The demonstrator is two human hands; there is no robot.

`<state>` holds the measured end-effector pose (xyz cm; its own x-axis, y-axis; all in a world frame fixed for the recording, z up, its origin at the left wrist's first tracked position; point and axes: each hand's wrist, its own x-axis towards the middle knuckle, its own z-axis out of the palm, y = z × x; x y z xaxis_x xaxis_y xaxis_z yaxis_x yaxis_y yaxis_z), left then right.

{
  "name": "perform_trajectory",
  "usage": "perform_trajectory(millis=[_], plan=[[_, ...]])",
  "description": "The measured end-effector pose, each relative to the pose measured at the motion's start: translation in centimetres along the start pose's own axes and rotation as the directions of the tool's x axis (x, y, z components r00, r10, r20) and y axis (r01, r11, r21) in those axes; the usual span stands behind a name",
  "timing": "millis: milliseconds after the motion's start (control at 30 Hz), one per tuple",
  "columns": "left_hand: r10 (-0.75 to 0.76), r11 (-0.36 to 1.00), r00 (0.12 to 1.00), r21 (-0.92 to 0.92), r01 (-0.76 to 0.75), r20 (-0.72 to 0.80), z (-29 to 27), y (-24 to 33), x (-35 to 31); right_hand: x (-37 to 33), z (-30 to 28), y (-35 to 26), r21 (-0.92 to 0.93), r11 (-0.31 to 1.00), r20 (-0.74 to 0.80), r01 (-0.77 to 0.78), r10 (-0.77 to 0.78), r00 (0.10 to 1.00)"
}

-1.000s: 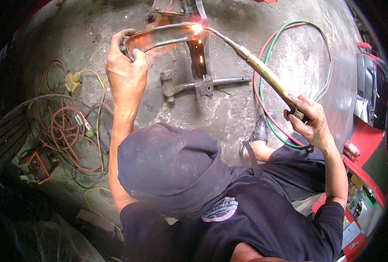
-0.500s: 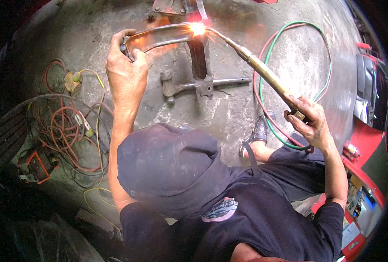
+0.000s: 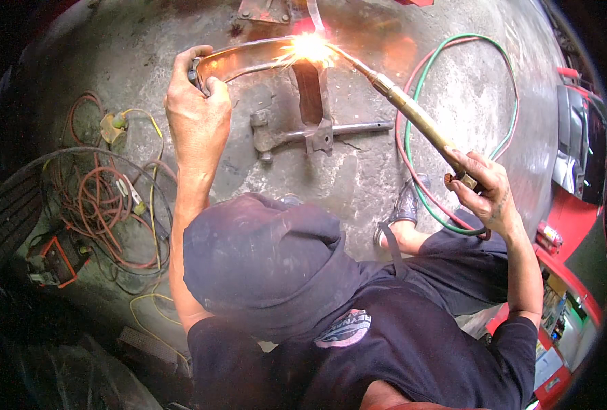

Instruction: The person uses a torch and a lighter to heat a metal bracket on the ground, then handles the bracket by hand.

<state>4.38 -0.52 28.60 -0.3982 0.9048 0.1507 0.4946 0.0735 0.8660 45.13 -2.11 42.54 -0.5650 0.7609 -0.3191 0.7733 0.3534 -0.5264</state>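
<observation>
My left hand [image 3: 199,102] is closed round the near-left end of a curved metal bar [image 3: 245,56], with fingers over its top and the thumb below. In my right hand [image 3: 484,184] is a brass gas torch [image 3: 416,115], gripped by its handle near the valve. The torch tip meets the bar's right end in a bright flame with flying sparks [image 3: 310,48], whose glare hides the spot being heated. Under that end stands an upright steel post [image 3: 310,96]. A hammer [image 3: 269,137] with a metal handle lies across the post's foot.
Green and red twin hoses [image 3: 412,130] loop on the concrete floor at the right. Tangled red hose and cords [image 3: 105,205] lie at the left, near an orange-edged box [image 3: 57,260]. My shoe [image 3: 407,205] stands near the hoses. Red shop furniture [image 3: 570,219] lines the right side.
The flame glare has grown larger and brighter, with more sparks spraying around the bar's end. My hands, the bar and the torch are nearly where they were.
</observation>
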Motion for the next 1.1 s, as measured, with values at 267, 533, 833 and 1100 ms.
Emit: perform_trajectory(millis=[267,533,833,1100], plan=[[-0.002,1.000,1.000,-0.004,0.002,0.001,-0.04,0.06,-0.06,-0.10,0.23,0.18,0.015,1.000,-0.011,-0.003,0.003,1.000],[0.014,1.000,1.000,-0.015,-0.014,-0.003,0.11,-0.24,-0.09,0.01,0.16,-0.15,0.013,1.000,-0.005,-0.022,0.023,1.000],[-0.020,1.000,1.000,0.010,0.020,0.009,-0.19,0.21,-0.06,0.00,-0.03,-0.01,-0.004,1.000,0.011,-0.021,0.021,1.000],[-0.005,1.000,1.000,-0.009,0.005,0.002,-0.05,0.23,-0.11,-0.01,-0.06,0.08,0.007,1.000,0.011,-0.010,0.010,1.000]])
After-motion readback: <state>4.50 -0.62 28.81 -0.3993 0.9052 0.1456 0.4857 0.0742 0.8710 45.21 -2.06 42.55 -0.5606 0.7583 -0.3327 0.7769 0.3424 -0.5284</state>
